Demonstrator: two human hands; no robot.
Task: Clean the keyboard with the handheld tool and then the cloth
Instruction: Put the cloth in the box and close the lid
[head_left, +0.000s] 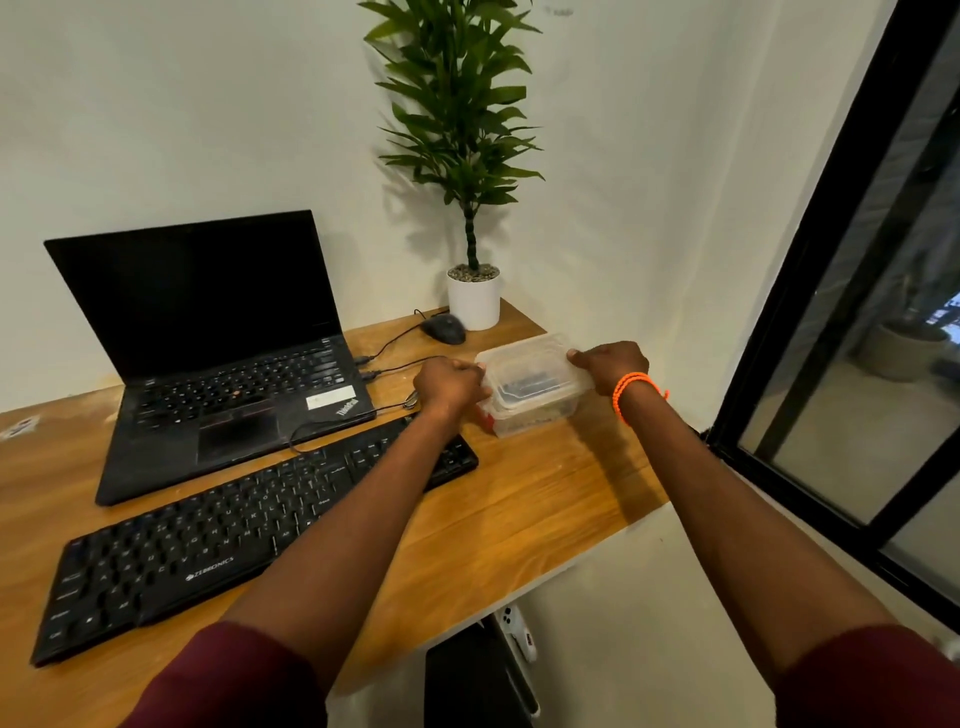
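Clear plastic container (530, 384) gripped at opposite rims by left hand (449, 387) and right hand (613, 369), fingers curled; keyboard (234, 525) lies nearer than both. Recommend lifting lid evenly (contents indistinct).

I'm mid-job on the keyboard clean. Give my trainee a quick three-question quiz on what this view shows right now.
1. True or false: both hands hold the clear plastic box.
2. Which lies nearest the person? A) laptop B) external keyboard C) mouse
3. Fill in: the orange bracelet is on the ____ wrist.

Key
1. True: the left hand and the right hand grip its opposite ends.
2. B
3. right
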